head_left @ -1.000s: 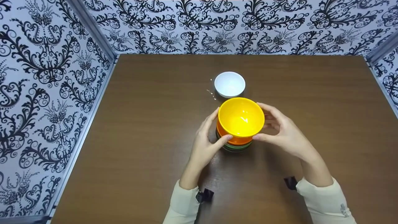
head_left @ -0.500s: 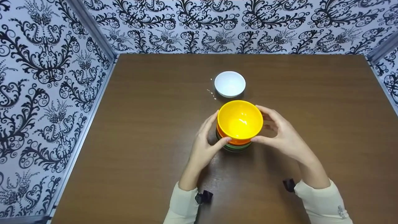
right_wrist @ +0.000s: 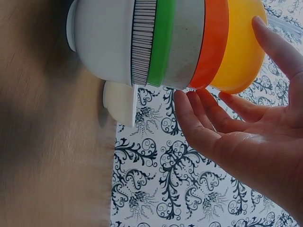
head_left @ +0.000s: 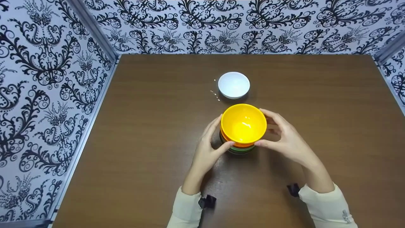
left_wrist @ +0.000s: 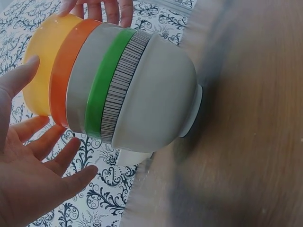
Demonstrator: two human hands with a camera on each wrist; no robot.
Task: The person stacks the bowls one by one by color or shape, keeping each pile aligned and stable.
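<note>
A glossy yellow bowl (head_left: 243, 123) tops a stack of nested bowls at mid-table. My left hand (head_left: 207, 150) holds its left side, thumb on the near rim and fingers around the far side. Opposite, my right hand (head_left: 286, 139) grips the right side the same way. Beneath it, the left wrist view shows an orange bowl (left_wrist: 71, 71), a grey band (left_wrist: 89, 75), a green band (left_wrist: 110, 78), a black-and-white striped band (left_wrist: 127, 78) and a white bowl (left_wrist: 158, 94) at the bottom. Some fingertips reach down to the orange bowl's rim in the right wrist view.
A small white bowl (head_left: 234, 85) stands just behind the stack. Several tiny pale specks (head_left: 215, 94) lie on the brown wooden table (head_left: 152, 126) to its left. Patterned panels (head_left: 221, 28) border the table at the back and sides.
Both hands have lowered the yellow bowl onto the stack, so less of the orange bowl shows under it. The white bowl has stayed in place.
</note>
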